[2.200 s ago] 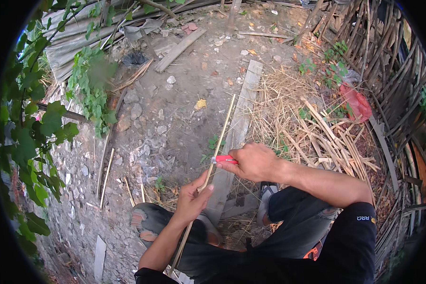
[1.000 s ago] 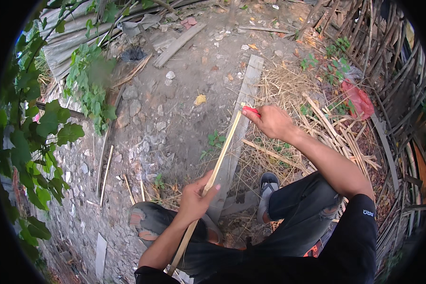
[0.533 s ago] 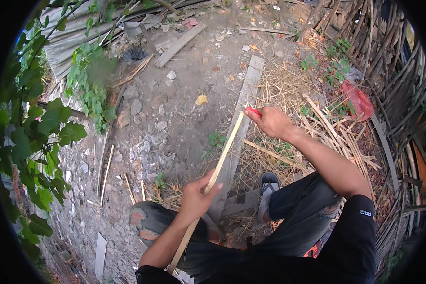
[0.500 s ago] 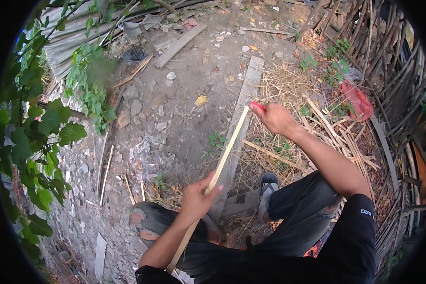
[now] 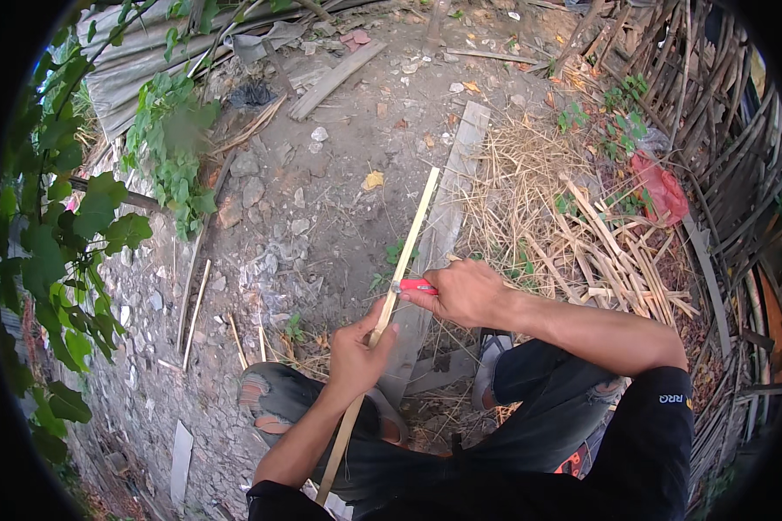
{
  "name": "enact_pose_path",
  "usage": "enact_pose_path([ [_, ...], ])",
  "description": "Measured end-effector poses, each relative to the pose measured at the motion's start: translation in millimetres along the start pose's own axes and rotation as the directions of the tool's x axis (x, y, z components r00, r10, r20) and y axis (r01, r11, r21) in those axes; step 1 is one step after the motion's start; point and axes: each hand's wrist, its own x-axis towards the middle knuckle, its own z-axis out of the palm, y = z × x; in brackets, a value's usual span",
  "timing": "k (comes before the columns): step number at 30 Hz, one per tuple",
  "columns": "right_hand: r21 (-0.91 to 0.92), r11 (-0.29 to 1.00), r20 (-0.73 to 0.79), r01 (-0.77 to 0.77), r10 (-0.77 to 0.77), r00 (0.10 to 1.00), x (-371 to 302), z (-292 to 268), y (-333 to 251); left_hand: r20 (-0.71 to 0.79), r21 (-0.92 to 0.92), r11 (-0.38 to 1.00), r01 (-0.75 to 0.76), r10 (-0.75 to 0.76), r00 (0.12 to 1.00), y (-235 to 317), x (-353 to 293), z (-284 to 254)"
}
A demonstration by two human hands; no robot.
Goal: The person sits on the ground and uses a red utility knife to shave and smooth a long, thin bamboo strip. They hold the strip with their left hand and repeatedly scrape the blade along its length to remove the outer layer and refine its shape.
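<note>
Head view, left hand: wrapped around the pale strip, gripping it near the knees as half a second ago.
Right hand: clenched on the red-handled tool; it has come back from the strip's far tip to just beyond the left hand.
Tool's metal end: against the strip.
Strip: slants up from the lap, its far tip now bare, farther up and left, beside the grey plank.
</note>
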Motion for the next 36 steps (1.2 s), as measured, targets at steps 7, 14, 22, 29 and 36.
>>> enact_pose_path([
  [7, 0.126, 0.910, -0.183, -0.395, 0.413, 0.892, 47.3, -45.0, 80.2, 0.059, 0.083, 0.996, -0.020, 0.015, 0.998, 0.5, -14.0, -8.0],
  [14, 0.335, 0.793, -0.454, -0.508, 0.609, 0.651, 8.6, -57.9, 209.5, 0.085, -0.022, 0.997, 0.067, -0.065, 0.994, 16.0, -21.7, -14.1],
  [22, 0.426, 0.887, -0.356, -0.177, 0.344, 0.869, 9.2, -67.1, 99.0, -0.304, -0.351, 0.931, -0.098, -0.015, 0.953, 77.9, 42.5, -46.3],
  [29, 0.686, 0.721, -0.141, 0.096, 0.003, 0.990, 5.8, -48.8, 34.9, -0.730, -0.228, 0.851, -0.473, 0.173, 0.662, 65.3, 74.1, -90.3],
  [36, 0.939, 0.265, 0.215, -0.219, 0.044, 0.976, 7.8, 5.9, -1.3, -0.432, -0.400, 0.801, -0.445, 0.264, 0.862, 41.7, 49.3, 5.8],
])
